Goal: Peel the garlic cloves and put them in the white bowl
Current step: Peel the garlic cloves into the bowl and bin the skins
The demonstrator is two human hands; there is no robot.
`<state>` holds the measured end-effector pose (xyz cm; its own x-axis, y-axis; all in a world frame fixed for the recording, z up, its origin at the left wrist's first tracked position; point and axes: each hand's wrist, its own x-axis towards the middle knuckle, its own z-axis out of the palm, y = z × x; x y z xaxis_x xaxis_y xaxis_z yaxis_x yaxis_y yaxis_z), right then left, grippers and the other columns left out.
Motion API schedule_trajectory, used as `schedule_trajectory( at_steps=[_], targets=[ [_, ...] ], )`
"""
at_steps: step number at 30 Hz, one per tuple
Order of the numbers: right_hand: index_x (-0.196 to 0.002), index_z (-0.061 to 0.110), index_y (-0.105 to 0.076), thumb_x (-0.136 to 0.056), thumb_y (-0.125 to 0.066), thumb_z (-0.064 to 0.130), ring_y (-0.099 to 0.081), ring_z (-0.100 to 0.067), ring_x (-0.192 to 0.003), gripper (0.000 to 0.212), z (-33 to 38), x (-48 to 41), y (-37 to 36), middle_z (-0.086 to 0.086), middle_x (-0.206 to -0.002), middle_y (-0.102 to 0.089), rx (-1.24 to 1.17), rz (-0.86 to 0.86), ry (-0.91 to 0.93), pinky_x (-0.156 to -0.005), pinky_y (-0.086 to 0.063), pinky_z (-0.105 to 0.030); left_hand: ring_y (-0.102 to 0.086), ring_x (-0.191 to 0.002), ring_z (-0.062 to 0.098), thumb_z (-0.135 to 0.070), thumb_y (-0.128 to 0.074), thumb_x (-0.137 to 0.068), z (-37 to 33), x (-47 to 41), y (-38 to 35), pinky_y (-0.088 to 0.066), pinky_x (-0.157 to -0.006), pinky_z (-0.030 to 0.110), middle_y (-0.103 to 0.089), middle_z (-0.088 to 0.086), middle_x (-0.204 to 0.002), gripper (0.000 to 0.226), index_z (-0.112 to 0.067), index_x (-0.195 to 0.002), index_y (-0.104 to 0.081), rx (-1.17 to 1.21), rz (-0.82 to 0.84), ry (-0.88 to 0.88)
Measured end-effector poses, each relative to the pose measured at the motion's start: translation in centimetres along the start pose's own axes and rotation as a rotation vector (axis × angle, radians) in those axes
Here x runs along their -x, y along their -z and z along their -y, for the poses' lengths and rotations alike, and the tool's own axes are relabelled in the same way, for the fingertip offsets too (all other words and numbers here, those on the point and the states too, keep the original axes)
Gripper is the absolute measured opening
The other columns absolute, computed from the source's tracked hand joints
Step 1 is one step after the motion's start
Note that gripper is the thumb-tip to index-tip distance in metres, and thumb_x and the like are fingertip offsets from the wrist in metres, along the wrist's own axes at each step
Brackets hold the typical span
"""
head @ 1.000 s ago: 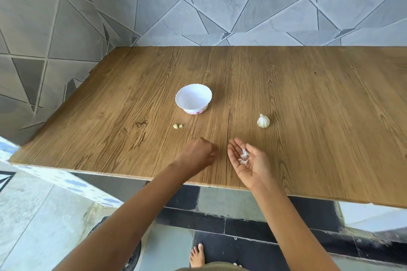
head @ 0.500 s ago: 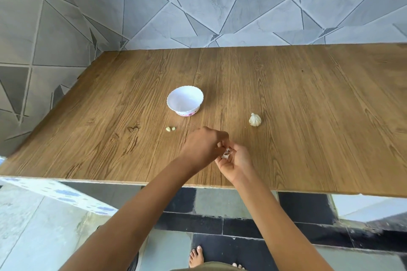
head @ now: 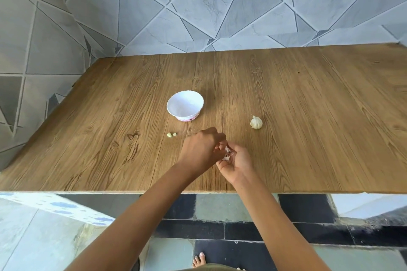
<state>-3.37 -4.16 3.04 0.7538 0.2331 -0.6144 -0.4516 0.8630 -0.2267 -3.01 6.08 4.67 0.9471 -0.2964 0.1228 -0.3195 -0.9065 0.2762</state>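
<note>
A white scalloped bowl (head: 185, 106) stands on the wooden table (head: 308, 116), nothing visible inside it. Two small peeled cloves (head: 171, 134) lie just in front of it, to the left. A whole garlic bulb (head: 256, 122) sits to the bowl's right. Both hands meet near the table's front edge. My right hand (head: 236, 163) cups white garlic pieces and papery skin (head: 227, 153). My left hand (head: 201, 149) is curled, its fingertips pinching at those pieces. Most of what they hold is hidden by the fingers.
Grey tiled walls close off the table at the back and left. The table's front edge runs just below my wrists, with tiled floor and a bare foot (head: 199, 259) beneath.
My right palm was open with garlic pieces in it and the left fist stood apart; the hands have come together and the right fingers have curled around the pieces.
</note>
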Motion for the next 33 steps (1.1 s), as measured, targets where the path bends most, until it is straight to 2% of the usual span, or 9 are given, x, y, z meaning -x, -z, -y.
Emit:
schedule_trajectory(
  at_steps=[5, 9, 13, 16, 19, 21, 25, 29, 33],
  targets=[
    [-0.076, -0.004, -0.059, -0.093, -0.045, 0.002, -0.065, -0.02, -0.054, 0.022, -0.4, -0.5, 0.0, -0.013, -0.062, -0.065, 0.017, -0.02, 0.033, -0.051, -0.056, -0.027, -0.061, -0.085, 0.011, -0.027, -0.061, -0.088, 0.8, 0.1, 0.9, -0.042, -0.065, 0.024, -0.068, -0.013, -0.098, 0.02, -0.032, -0.105, -0.068, 0.046, 0.07, 0.012],
    [-0.085, -0.005, -0.061, -0.095, -0.044, 0.006, -0.067, -0.023, -0.063, 0.022, -0.8, -1.3, -0.1, -0.016, -0.068, -0.066, -0.019, 0.013, 0.041, -0.063, -0.059, -0.031, -0.062, -0.082, 0.01, -0.028, -0.063, -0.085, 1.6, -0.1, 1.2, -0.046, -0.065, 0.025, -0.07, -0.011, -0.09, 0.016, -0.034, -0.099, -0.069, 0.076, 0.035, 0.046],
    [-0.086, -0.006, -0.061, -0.097, -0.042, 0.007, -0.064, -0.023, -0.067, 0.026, -1.2, -1.4, -0.3, -0.017, -0.07, -0.064, 0.003, 0.031, 0.055, -0.084, -0.052, -0.033, -0.058, -0.078, 0.008, -0.029, -0.066, -0.083, 2.4, 0.0, 0.8, -0.047, -0.064, 0.026, -0.061, -0.01, -0.094, 0.01, -0.028, -0.092, -0.069, 0.088, 0.018, 0.016],
    [-0.095, -0.006, -0.061, -0.096, -0.044, 0.009, -0.064, -0.025, -0.089, 0.022, -1.6, -1.6, -0.5, -0.019, -0.09, -0.067, 0.017, 0.021, 0.062, -0.088, -0.05, -0.033, -0.055, -0.067, 0.0, -0.021, -0.072, -0.08, 3.4, 0.0, 0.8, -0.048, -0.064, 0.024, -0.064, -0.011, -0.091, 0.012, -0.027, -0.09, -0.073, 0.338, -0.014, 0.047],
    [-0.091, -0.003, -0.061, -0.098, -0.042, 0.012, -0.066, -0.021, -0.078, 0.026, -2.0, -1.6, -0.5, -0.015, -0.081, -0.068, 0.032, 0.046, 0.038, -0.073, -0.056, -0.029, -0.061, -0.07, 0.003, -0.012, -0.069, -0.084, 4.5, 0.8, 1.2, -0.05, -0.07, 0.021, -0.071, -0.006, -0.087, 0.011, -0.02, -0.09, -0.074, 0.699, -0.01, 0.222],
    [-0.095, -0.004, -0.062, -0.099, -0.039, 0.014, -0.069, -0.023, -0.075, 0.03, -2.2, -1.6, -0.5, -0.016, -0.08, -0.07, 0.056, 0.085, 0.014, -0.072, -0.056, -0.031, -0.061, -0.074, 0.008, -0.01, -0.066, -0.087, 4.9, 1.9, 1.6, -0.05, -0.069, 0.02, -0.072, 0.007, -0.089, 0.01, -0.015, -0.092, -0.072, 0.947, -0.016, 0.346],
    [-0.101, -0.004, -0.061, -0.1, -0.038, 0.016, -0.065, -0.026, -0.089, 0.031, -3.6, -1.9, -1.1, -0.017, -0.087, -0.069, 0.175, 0.124, -0.074, -0.07, -0.057, -0.032, -0.063, -0.077, 0.008, -0.009, -0.062, -0.09, 5.7, 5.6, 2.1, -0.051, -0.068, 0.019, -0.07, 0.004, -0.085, 0.011, -0.01, -0.097, -0.07, 1.215, -0.173, 0.524],
    [-0.097, -0.002, -0.062, -0.1, -0.038, 0.018, -0.068, -0.023, -0.075, 0.032, -6.9, -1.8, -2.5, -0.014, -0.078, -0.07, 0.365, 0.184, -0.259, -0.067, -0.058, -0.03, -0.062, -0.08, 0.012, -0.005, -0.057, -0.092, 6.3, 11.2, 3.0, -0.05, -0.076, 0.026, -0.068, 0.003, -0.089, 0.014, -0.011, -0.098, -0.068, 1.305, -0.433, 0.705],
    [-0.099, -0.002, -0.063, -0.1, -0.036, 0.016, -0.07, -0.021, -0.073, 0.033, -12.2, -0.8, -3.2, -0.015, -0.085, -0.071, 0.505, 0.29, -0.437, -0.073, -0.056, -0.03, -0.061, -0.07, 0.008, 0.0, -0.054, -0.092, 6.8, 17.9, 4.0, -0.051, -0.068, 0.017, -0.066, 0.003, -0.082, 0.014, -0.004, -0.099, -0.065, 1.302, -0.702, 0.877]
  ],
)
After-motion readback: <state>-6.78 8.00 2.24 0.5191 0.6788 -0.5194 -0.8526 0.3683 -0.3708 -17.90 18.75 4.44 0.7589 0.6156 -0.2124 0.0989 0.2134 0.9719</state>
